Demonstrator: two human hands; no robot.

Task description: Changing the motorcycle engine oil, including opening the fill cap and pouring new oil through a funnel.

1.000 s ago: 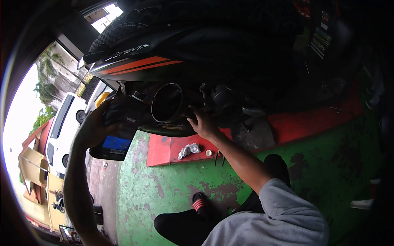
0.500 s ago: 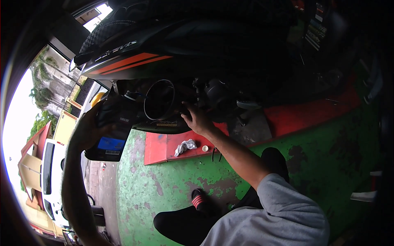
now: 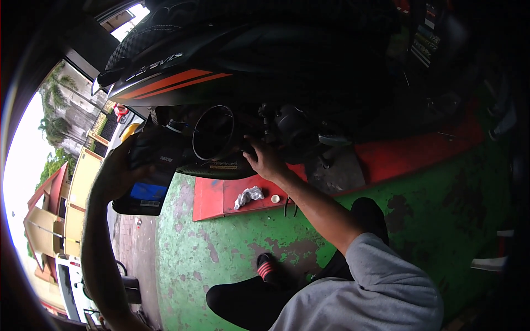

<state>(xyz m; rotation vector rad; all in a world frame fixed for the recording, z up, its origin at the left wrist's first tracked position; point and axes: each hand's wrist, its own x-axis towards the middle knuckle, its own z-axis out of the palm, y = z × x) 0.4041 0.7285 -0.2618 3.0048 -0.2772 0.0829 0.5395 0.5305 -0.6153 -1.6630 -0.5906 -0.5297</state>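
Black bottle (image 3: 153,165), left of the round funnel (image 3: 214,133), grasped by left hand (image 3: 122,172), neck toward funnel: best tilted slowly | funnel: best held steady, neck above its opening | right hand (image 3: 266,160): fingers bent near rim, hold unclear; light support advisable

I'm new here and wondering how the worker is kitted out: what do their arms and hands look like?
Both the left hand and right hand look ungloved. A plain, short grey sleeve covers the upper right arm. The left forearm is bare and shadowed; its sleeve is out of view.
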